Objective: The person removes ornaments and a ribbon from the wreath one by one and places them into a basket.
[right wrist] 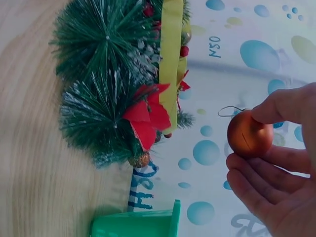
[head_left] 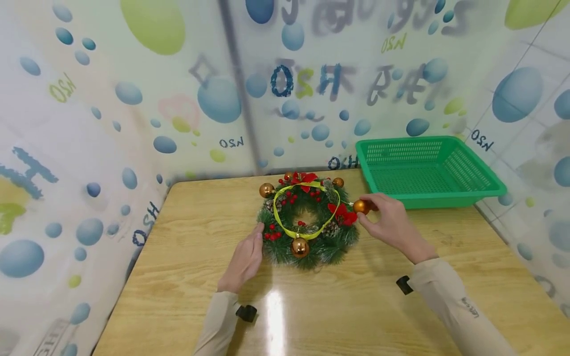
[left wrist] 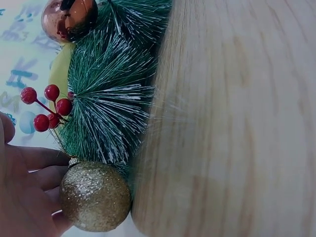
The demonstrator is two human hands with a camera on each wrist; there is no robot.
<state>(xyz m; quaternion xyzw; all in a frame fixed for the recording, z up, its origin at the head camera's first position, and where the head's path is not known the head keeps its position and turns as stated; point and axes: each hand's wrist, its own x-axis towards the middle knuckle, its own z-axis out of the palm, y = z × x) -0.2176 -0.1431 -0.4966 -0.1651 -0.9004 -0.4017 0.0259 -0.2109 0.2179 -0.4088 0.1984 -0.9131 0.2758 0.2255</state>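
A green Christmas wreath (head_left: 329, 251) lies on the table, trimmed with red flowers, red berries, pine cones and copper balls. A yellow ribbon (head_left: 277, 212) loops over its top. My left hand (head_left: 244, 254) rests against the wreath's left side, its fingers fairly straight. In the left wrist view those fingers lie beside a gold glitter ball (left wrist: 96, 197), partly hidden by it. Between thumb and fingertips my right hand (head_left: 394, 225) pinches an orange Christmas ball (right wrist: 247, 137) at the wreath's right side. The ball's thin wire hook (right wrist: 229, 111) points toward the wreath, apart from it in the right wrist view.
A green plastic basket (head_left: 445, 201) stands at the table's back right, just behind my right hand. The wooden table (head_left: 187, 277) ends at a patterned wall covering (head_left: 303, 123) at the back and the sides.
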